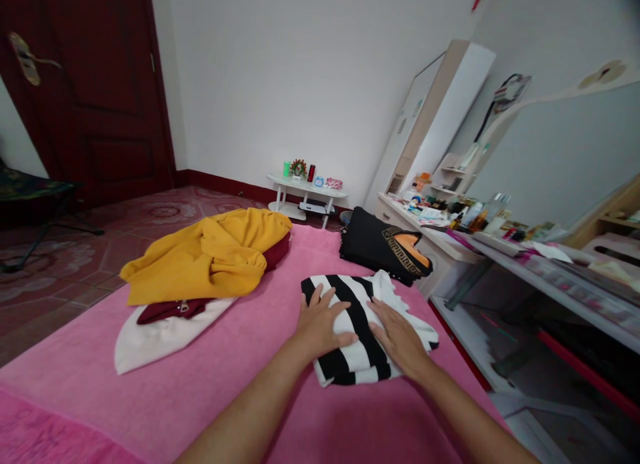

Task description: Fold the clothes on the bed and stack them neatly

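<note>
A folded black-and-white striped garment (pixel 350 297) lies on the pink bed cover (pixel 240 384). My left hand (pixel 320 324) rests flat on its left half, fingers spread. Flat on the right half lies my right hand (pixel 397 334), fingers apart. Neither hand grips the cloth. A folded black garment with an orange and gold patterned collar (pixel 383 247) sits just beyond, near the bed's far right corner.
A pile of clothes lies to the left: a yellow garment (pixel 215 254) over a maroon one (pixel 167 311) and a white one (pixel 155 341). A cluttered dresser (pixel 450 241) runs along the right. A small white table (pixel 305 194) stands by the far wall, a dark red door (pixel 90 91) at left.
</note>
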Tool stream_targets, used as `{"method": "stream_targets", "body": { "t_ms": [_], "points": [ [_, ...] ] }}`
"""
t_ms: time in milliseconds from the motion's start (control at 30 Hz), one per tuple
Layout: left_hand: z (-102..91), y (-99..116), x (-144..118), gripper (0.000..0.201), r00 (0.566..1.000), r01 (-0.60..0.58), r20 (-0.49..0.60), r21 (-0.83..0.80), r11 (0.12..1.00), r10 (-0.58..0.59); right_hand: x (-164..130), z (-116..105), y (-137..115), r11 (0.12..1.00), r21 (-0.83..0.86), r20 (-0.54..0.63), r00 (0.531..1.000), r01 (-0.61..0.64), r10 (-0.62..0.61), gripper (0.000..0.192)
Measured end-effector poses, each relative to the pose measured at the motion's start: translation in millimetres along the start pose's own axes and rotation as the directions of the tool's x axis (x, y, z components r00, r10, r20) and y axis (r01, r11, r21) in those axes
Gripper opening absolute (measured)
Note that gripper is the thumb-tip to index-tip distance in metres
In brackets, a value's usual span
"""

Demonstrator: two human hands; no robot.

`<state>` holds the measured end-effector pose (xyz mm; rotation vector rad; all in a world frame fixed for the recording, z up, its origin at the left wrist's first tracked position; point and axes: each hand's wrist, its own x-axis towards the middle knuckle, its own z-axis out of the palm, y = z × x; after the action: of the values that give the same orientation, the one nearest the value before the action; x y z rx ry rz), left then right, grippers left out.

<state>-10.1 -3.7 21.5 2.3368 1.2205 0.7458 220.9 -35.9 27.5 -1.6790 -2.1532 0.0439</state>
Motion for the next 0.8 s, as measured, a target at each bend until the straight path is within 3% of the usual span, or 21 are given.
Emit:
{"method": "stream_targets", "body": {
  "t_ms": [100,167,233,300,433,500,633,700,800],
  "points": [
    [0.6,-1,1,0.046,0.996,0.002,-0.087,-0.091,0.996,-0.01,25,-27,1,1.0,0.001,0.154,0.988,0.002,-0.002,0.035],
    [3.7,-3,3,0.022,0.981,0.025,-0.186,-0.174,0.984,-0.058,49,-44,-1,0.998,0.05,0.196,0.979,0.044,-0.053,0.029],
    [7.6,-6,5,0.01,0.956,0.034,-0.276,-0.247,0.968,-0.104,71,-52,-3,0.984,0.131,0.203,0.968,0.125,-0.15,0.031],
    [10.8,-11,6,0.01,0.933,0.016,-0.34,-0.294,0.956,-0.12,87,-51,-5,0.968,0.18,0.245,0.945,0.174,-0.215,0.053],
    [13.3,-23,9,0.012,0.895,-0.042,-0.428,-0.356,0.934,-0.123,101,-44,-8,0.974,0.185,0.456,0.866,0.133,-0.205,0.086],
    [13.2,-30,11,0.013,0.861,-0.016,-0.478,-0.371,0.929,-0.176,95,-45,-10,0.975,0.183,0.53,0.822,0.127,-0.206,0.095],
    [13.0,-43,15,0.021,0.751,0.187,-0.531,-0.399,0.898,-0.393,55,-46,-21,0.976,0.123,0.586,0.781,0.18,-0.218,0.109],
    [13.4,-46,17,0.026,0.742,0.229,-0.519,-0.399,0.888,-0.424,28,-43,-27,0.968,0.077,0.574,0.784,0.238,-0.238,0.12],
    [14.3,-47,17,0.023,0.758,0.232,-0.508,-0.376,0.897,-0.409,-2,-34,-33,0.948,-0.023,0.497,0.827,0.317,-0.264,0.124]
  ]
}}
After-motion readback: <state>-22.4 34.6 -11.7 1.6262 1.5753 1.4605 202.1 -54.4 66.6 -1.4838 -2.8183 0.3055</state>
